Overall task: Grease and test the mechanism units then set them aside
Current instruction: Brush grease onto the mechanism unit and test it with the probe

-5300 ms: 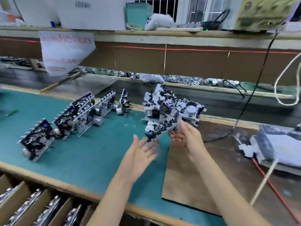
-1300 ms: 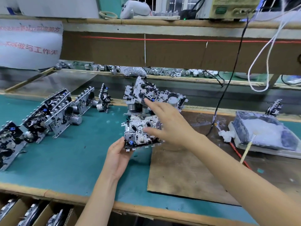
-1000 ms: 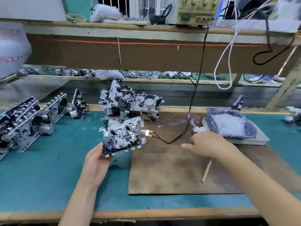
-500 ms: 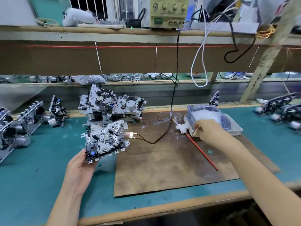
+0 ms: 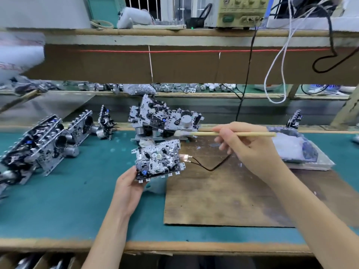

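My left hand [image 5: 128,189] grips a metal mechanism unit [image 5: 158,159] by its lower left corner, tilted face up above the green mat. My right hand [image 5: 246,146] pinches a wooden grease stick [image 5: 252,134], held level, its white greased tip [image 5: 179,133] pointing left just above and right of the unit. A black wire with a metal contact tip [image 5: 186,157] lies beside the unit's right edge. The grease tray [image 5: 303,154], wrapped in plastic, sits to the right behind my right hand.
A pile of mechanism units [image 5: 165,119] lies behind the held one. A row of units [image 5: 48,140] stands on the mat at left. A brown board [image 5: 223,197] covers the mat at centre right. A test instrument [image 5: 240,11] stands on the upper shelf, with cables [image 5: 275,61] hanging from the shelf.
My right hand has lifted the stick out of the grease tray and swung it left toward the unit. The view has shifted back to the left.
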Demonstrator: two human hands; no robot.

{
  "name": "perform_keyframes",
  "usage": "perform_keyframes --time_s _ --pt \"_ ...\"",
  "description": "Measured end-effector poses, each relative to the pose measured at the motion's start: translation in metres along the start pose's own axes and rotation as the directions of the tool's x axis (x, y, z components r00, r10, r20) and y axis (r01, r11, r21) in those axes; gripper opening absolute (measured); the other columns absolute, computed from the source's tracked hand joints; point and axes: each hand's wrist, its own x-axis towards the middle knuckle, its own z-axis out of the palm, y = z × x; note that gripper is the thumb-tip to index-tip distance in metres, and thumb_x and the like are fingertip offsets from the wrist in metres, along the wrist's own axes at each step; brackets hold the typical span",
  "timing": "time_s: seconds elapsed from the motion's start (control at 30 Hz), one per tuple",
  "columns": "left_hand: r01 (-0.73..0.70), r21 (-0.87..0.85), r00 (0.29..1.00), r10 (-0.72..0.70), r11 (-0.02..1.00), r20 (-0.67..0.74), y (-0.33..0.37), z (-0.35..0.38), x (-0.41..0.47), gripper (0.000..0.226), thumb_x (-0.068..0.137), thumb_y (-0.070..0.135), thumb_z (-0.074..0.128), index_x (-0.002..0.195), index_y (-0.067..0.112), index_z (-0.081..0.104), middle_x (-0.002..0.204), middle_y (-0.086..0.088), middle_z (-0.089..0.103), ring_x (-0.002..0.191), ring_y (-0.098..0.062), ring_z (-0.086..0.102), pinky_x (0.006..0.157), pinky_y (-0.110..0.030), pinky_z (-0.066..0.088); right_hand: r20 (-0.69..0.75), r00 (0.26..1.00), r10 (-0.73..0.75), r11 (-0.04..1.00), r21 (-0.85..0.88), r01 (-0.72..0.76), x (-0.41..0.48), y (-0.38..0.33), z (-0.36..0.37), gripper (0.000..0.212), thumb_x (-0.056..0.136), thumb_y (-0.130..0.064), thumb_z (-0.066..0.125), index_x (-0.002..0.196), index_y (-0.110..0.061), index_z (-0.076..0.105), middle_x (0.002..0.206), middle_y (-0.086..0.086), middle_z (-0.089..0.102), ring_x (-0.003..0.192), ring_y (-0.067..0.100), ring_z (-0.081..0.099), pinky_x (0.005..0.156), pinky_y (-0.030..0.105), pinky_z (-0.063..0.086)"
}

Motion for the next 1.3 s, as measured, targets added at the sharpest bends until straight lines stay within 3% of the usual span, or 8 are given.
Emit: perform_keyframes --time_s 0.1,0.2,0.4,0.53,0.7,0.97,1.13,1.3 --pt "0.003 0.008 0.999 -0.003 1.000 0.033 -0.001 0.004 -0.001 0.056 0.100 0.005 0.031 0.068 0.013 0.077 0.074 0.000 0.071 0.068 -0.009 0.067 0.060 -0.020 0.054 0.076 0.997 -0.014 0.999 0.036 0.011 0.001 -0.003 0.023 0.014 0.085 -0.029 0.057 0.084 -0.020 0.068 0.069 0.002 0.066 0.056 0.011 0.060 0.049 0.021 0.047" --pt "0.002 0.026 0.999 -0.003 1.000 0.039 0.000 0.004 -0.002 0.048 0.098 0.008 0.035 0.077 0.010 0.077 0.083 -0.004 0.073 0.074 -0.012 0.069 0.062 -0.022 0.055 0.118 0.993 0.019 0.998 0.054 -0.026 0.004 0.002 0.039 0.021 0.080 -0.028 0.055 0.085 -0.014 0.070 0.067 -0.004 0.064 0.055 0.011 0.059 0.050 0.027 0.047" --pt "-0.017 0.069 0.997 0.011 0.997 0.074 0.000 -0.001 -0.001 0.032 0.086 0.016 0.046 0.085 0.011 0.078 0.092 -0.005 0.073 0.082 -0.014 0.068 0.068 -0.023 0.055 0.166 0.986 -0.030 0.999 -0.015 0.033 0.010 0.012 0.050 0.015 0.087 -0.009 0.058 0.087 0.000 0.071 0.064 0.007 0.063 0.057 0.021 0.057 0.053 0.034 0.047" --pt "-0.012 0.060 0.998 0.008 0.998 0.066 -0.001 -0.003 0.001 0.043 0.096 0.008 0.038 0.084 0.012 0.078 0.091 -0.004 0.074 0.082 -0.012 0.068 0.069 -0.022 0.055 0.171 0.985 -0.020 1.000 -0.006 0.021 0.011 0.015 0.053 0.015 0.087 -0.006 0.058 0.089 0.002 0.070 0.068 0.015 0.064 0.058 0.023 0.057 0.056 0.040 0.048" --pt "-0.007 0.044 0.998 0.004 0.999 0.059 0.000 -0.001 -0.001 0.043 0.096 0.007 0.036 0.084 0.012 0.078 0.090 -0.004 0.074 0.080 -0.012 0.069 0.066 -0.022 0.055 0.170 0.985 -0.001 1.000 -0.004 0.001 0.012 0.018 0.057 0.015 0.087 -0.007 0.057 0.090 0.001 0.070 0.067 0.004 0.062 0.057 0.017 0.056 0.055 0.035 0.048" --pt "0.006 0.029 0.999 -0.007 1.000 0.031 0.001 0.000 -0.001 0.045 0.098 0.008 0.036 0.081 0.011 0.078 0.087 -0.004 0.074 0.078 -0.012 0.069 0.065 -0.022 0.055 0.173 0.982 -0.072 0.996 -0.038 0.080 0.013 0.016 0.056 0.016 0.088 -0.006 0.057 0.090 0.002 0.070 0.071 0.014 0.064 0.061 0.023 0.057 0.056 0.042 0.047" --pt "0.005 0.011 1.000 -0.005 1.000 0.027 0.001 0.001 -0.001 0.044 0.096 0.009 0.038 0.078 0.011 0.078 0.084 -0.004 0.074 0.076 -0.011 0.069 0.064 -0.022 0.055 0.174 0.979 -0.107 0.987 -0.098 0.125 0.011 0.016 0.054 0.016 0.088 -0.009 0.056 0.089 0.001 0.068 0.073 0.012 0.065 0.063 0.031 0.059 0.055 0.048 0.049" --pt "0.005 0.024 1.000 -0.006 1.000 0.029 0.001 0.000 -0.002 0.044 0.097 0.009 0.037 0.080 0.011 0.078 0.087 -0.004 0.074 0.078 -0.012 0.068 0.069 -0.023 0.055 0.190 0.975 -0.116 0.985 -0.107 0.138 0.011 0.017 0.056 0.015 0.087 -0.008 0.055 0.086 0.001 0.067 0.070 0.011 0.064 0.059 0.027 0.056 0.054 0.040 0.045"
